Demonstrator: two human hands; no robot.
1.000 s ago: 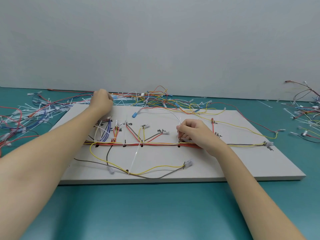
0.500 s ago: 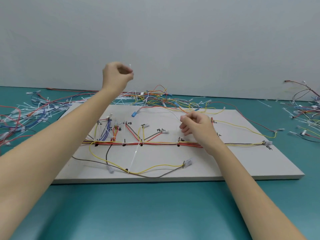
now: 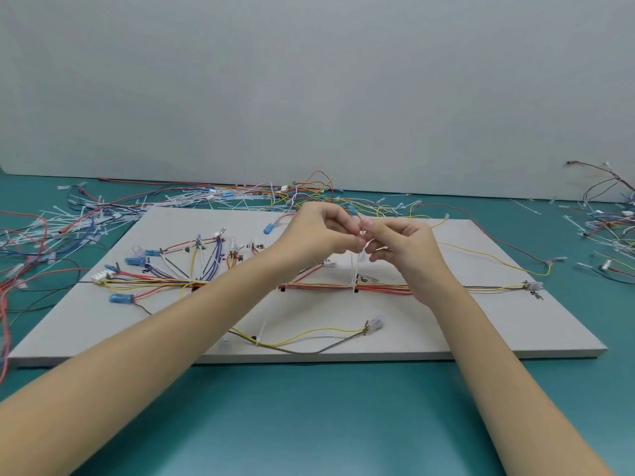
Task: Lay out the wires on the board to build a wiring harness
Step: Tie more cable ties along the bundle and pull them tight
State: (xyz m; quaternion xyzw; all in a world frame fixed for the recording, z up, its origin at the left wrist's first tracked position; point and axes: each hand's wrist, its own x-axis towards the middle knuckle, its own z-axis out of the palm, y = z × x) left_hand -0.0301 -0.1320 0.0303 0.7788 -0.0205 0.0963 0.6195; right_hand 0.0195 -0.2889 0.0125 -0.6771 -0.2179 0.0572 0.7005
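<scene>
Above the board (image 3: 446, 324), both hands pinch a white cable tie (image 3: 354, 269)

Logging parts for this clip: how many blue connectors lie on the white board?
4 blue connectors: one by the far edge; three at the left end. The arms may hide more.

A teal table (image 3: 309, 424) spreads below the grip, and a pale grey wall (image 3: 309, 80) rises beyond it. Loose white cable ties (image 3: 68, 214) lie scattered far to its left.
</scene>
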